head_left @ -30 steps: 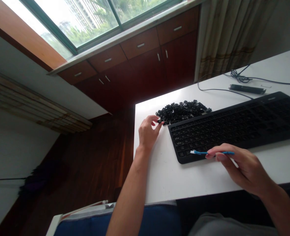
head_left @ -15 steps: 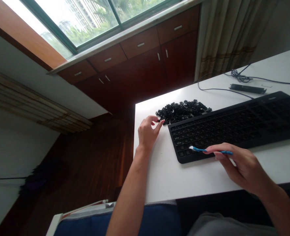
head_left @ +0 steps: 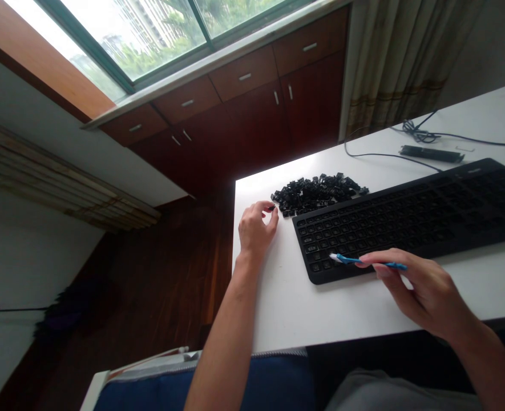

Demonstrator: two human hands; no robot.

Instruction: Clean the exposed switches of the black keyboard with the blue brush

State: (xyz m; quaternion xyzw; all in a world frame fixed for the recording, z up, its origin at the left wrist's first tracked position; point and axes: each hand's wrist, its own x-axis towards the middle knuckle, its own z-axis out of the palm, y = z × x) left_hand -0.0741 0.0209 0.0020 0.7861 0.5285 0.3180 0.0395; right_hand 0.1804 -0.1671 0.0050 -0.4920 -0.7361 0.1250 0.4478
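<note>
Pinching a small black keycap [head_left: 273, 209] w/ my left hand [head_left: 255, 228], thumb and forefinger closed on it, just beside the loose keycap pile [head_left: 318, 189] on the white desk [head_left: 295, 297]. Right hand [head_left: 423, 288] grips a blue brush [head_left: 363, 262] btwn fingertips, bristle end over the black keyboard [head_left: 410, 220], near its front-left corner. No containers here; caps lie bare on the desk.
</note>
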